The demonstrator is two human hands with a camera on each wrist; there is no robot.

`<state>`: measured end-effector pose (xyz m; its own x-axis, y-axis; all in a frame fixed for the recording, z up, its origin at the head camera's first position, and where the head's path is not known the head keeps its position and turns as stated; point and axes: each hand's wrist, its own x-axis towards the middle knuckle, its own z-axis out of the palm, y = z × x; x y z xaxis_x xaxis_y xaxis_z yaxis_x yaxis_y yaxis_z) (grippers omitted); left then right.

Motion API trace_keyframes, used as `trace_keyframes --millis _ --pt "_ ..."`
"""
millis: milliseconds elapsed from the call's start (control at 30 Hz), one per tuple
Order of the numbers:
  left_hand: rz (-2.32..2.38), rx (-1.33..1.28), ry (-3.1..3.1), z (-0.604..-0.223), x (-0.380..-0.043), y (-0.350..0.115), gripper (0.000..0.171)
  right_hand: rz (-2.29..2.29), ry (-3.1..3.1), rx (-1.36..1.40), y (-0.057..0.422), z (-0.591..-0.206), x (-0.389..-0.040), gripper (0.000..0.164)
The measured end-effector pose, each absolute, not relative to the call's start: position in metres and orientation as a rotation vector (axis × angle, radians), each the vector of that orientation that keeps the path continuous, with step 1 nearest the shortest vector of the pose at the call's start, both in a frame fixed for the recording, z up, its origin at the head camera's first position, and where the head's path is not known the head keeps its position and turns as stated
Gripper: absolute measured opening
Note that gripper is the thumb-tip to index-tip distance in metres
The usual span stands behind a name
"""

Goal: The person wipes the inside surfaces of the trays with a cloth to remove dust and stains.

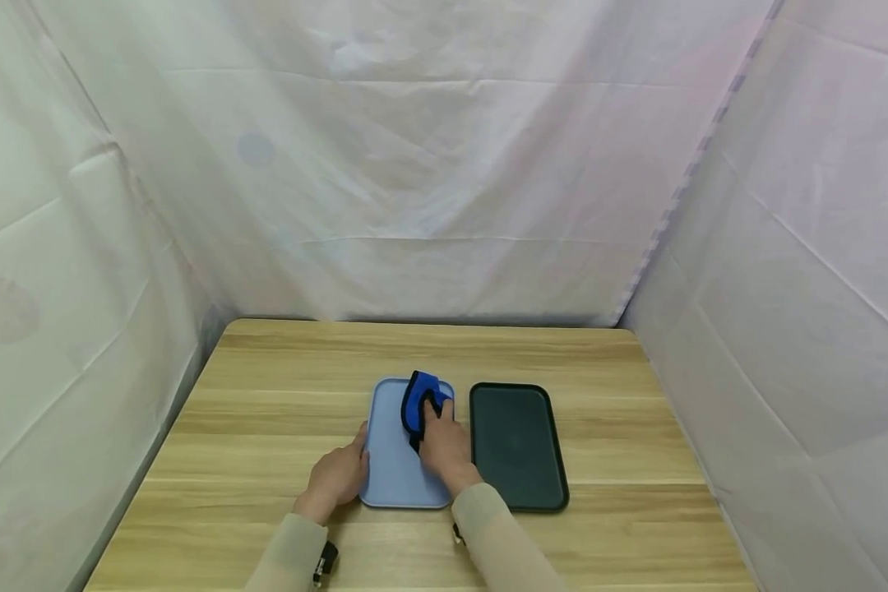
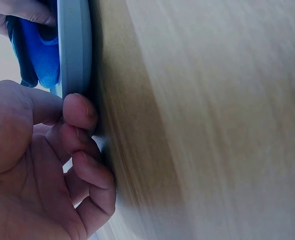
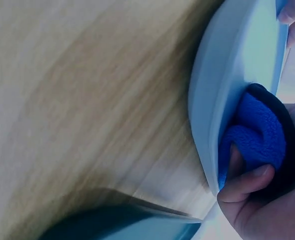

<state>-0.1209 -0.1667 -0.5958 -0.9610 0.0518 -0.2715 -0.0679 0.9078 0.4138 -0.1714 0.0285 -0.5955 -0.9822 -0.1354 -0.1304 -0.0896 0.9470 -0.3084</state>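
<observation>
Cloth (image 1: 416,401), fuzzy blue, black-edged, I see the curled right hand (image 1: 446,448) grip at 1 o'clock on the pale-blue tray (image 1: 395,479), whose 9 o'clock edge the left hand (image 1: 340,475) holds.

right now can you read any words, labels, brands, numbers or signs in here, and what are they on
No readable text anywhere: none shows on the light blue tray, the dark green tray, the blue cloth or the wooden table.
Too small to read: the black band near the left hand has tiny pale marks; I can't tell whether they are lettering.
</observation>
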Motion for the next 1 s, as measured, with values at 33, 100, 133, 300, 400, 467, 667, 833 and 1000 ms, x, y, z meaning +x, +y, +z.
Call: trace_keyframes --millis 33,100,133,300,400,467,667,833,1000 --pt "0.619 -0.013 2.793 -0.596 -0.121 -0.167 0.059 -0.460 2.953 -0.173 0.028 -0.595 -0.171 0.073" --pt "0.619 -0.015 2.792 -0.595 -0.120 -0.167 0.059 -0.476 2.953 -0.167 0.026 -0.595 -0.170 0.073" --pt "0.618 -0.014 2.792 -0.595 -0.120 -0.167 0.059 -0.487 2.957 -0.164 0.026 -0.595 -0.169 0.073" --pt "0.621 -0.018 2.795 -0.594 -0.119 -0.167 0.059 -0.521 2.975 -0.159 0.022 -0.596 -0.167 0.072" --pt "0.628 -0.013 2.801 -0.594 -0.119 -0.167 0.059 -0.528 2.979 -0.153 0.020 -0.596 -0.167 0.072" --pt "0.632 -0.008 2.804 -0.594 -0.119 -0.167 0.059 -0.521 2.974 -0.148 0.018 -0.596 -0.168 0.073" --pt "0.637 -0.020 2.792 -0.593 -0.120 -0.167 0.058 -0.531 2.935 -0.156 0.014 -0.595 -0.170 0.073" --pt "0.631 -0.027 2.785 -0.593 -0.120 -0.166 0.058 -0.525 2.910 -0.188 0.012 -0.594 -0.172 0.074" --pt "0.627 -0.024 2.788 -0.593 -0.121 -0.166 0.058 -0.517 2.896 -0.232 0.011 -0.595 -0.174 0.075"
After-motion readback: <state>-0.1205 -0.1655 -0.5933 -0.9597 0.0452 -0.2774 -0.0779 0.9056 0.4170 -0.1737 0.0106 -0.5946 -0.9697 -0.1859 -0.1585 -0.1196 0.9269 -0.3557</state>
